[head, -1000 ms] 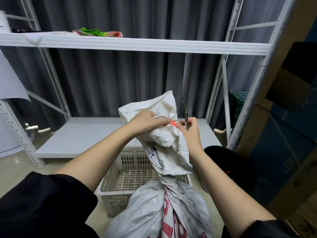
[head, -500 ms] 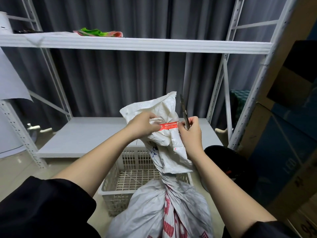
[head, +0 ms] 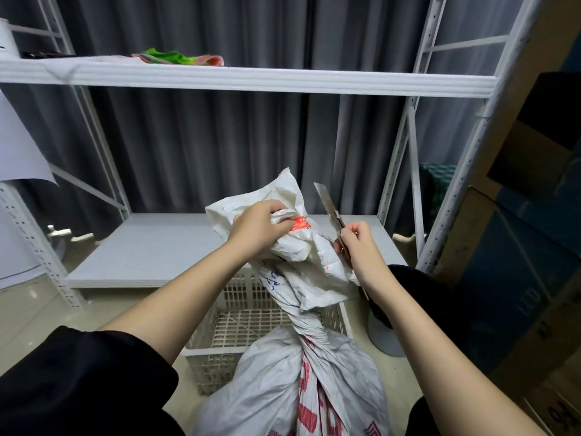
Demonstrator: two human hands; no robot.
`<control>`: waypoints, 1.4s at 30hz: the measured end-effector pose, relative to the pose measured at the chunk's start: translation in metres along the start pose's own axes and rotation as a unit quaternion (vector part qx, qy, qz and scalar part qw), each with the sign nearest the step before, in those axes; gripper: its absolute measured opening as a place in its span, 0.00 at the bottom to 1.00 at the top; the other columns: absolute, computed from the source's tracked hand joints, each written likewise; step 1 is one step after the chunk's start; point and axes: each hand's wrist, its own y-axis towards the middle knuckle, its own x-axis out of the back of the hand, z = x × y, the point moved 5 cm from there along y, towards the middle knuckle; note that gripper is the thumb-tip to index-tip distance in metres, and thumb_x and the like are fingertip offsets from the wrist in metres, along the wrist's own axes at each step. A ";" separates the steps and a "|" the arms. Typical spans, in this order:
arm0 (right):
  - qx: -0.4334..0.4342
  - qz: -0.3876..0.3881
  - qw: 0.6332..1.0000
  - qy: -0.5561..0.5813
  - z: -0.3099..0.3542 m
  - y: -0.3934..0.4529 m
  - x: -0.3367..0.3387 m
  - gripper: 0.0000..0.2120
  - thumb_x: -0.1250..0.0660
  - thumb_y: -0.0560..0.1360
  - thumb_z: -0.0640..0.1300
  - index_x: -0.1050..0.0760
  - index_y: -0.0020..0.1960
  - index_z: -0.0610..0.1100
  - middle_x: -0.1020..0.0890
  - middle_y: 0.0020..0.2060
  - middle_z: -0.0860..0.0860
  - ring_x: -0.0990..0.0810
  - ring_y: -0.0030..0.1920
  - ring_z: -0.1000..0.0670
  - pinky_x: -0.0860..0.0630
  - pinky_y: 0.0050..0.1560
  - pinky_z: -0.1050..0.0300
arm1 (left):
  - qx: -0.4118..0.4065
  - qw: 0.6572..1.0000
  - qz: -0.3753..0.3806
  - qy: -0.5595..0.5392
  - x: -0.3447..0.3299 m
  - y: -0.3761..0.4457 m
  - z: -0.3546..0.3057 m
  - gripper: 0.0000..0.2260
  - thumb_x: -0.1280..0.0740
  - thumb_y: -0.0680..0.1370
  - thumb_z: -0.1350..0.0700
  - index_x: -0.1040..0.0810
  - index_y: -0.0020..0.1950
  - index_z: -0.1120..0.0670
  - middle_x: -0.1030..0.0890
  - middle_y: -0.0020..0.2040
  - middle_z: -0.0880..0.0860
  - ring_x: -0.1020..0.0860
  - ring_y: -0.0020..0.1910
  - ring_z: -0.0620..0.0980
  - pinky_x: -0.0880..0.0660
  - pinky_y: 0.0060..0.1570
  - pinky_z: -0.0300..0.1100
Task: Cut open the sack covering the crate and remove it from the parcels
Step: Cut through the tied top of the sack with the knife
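Sack (head: 295, 382) stands near, before the crate (head: 248, 313), soft and crinkly; best held above its twisted neck. Left hand (head: 257, 228) bunches the top; right hand (head: 358, 247) fingers clasp a knife (head: 328, 204).

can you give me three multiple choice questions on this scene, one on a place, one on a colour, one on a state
1. Where is the green cloth?
A. upper shelf
B. lower shelf
C. in the crate

2. What colour is the tag on the sack?
A. blue
B. red
C. yellow

3. How is the knife blade?
A. pulled in
B. out, clear of the sack
C. buried in the sack

Answers:
1 A, it lies on the top board.
2 B, red beside the left hand.
3 B, the right hand holds the blade up, apart from the sack.
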 end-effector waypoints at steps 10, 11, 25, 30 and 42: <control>0.076 0.052 0.946 -0.310 0.037 -0.007 0.016 0.10 0.35 0.76 0.52 0.33 0.46 0.48 0.16 0.37 0.51 0.21 0.24 0.50 0.24 0.40 0.53 | -0.007 0.999 -0.027 0.035 0.003 -0.005 -0.005 0.07 0.32 0.74 0.46 0.25 0.37 0.44 0.22 0.36 0.44 0.25 0.41 0.47 0.32 0.44 0.43; 0.077 0.054 0.945 -0.314 0.038 -0.007 0.015 0.10 0.35 0.75 0.52 0.33 0.46 0.48 0.16 0.38 0.52 0.21 0.24 0.49 0.24 0.41 0.53 | -0.009 0.999 -0.030 0.038 0.003 -0.005 -0.005 0.08 0.32 0.74 0.46 0.26 0.37 0.44 0.22 0.36 0.44 0.25 0.41 0.47 0.32 0.45 0.43; 0.152 0.034 0.857 -0.491 0.061 -0.013 0.002 0.11 0.38 0.77 0.52 0.33 0.53 0.46 0.19 0.44 0.47 0.22 0.44 0.40 0.27 0.39 0.52 | -0.026 0.996 -0.061 0.060 0.003 -0.010 -0.009 0.10 0.33 0.75 0.45 0.20 0.44 0.50 0.17 0.40 0.48 0.22 0.46 0.49 0.31 0.53 0.45; 0.169 0.040 0.839 -0.516 0.070 -0.012 -0.006 0.10 0.39 0.78 0.52 0.34 0.53 0.46 0.19 0.47 0.46 0.22 0.47 0.39 0.24 0.41 0.49 | -0.052 0.992 -0.076 0.086 0.006 -0.012 -0.016 0.08 0.34 0.76 0.46 0.20 0.43 0.49 0.17 0.39 0.48 0.22 0.46 0.51 0.36 0.50 0.44; 0.157 0.070 0.839 -0.517 0.074 -0.009 0.001 0.10 0.38 0.77 0.53 0.34 0.51 0.48 0.18 0.44 0.47 0.23 0.42 0.40 0.23 0.40 0.49 | -0.083 0.991 -0.088 0.064 0.008 -0.018 -0.022 0.07 0.32 0.76 0.52 0.23 0.38 0.52 0.22 0.34 0.48 0.23 0.42 0.52 0.39 0.38 0.41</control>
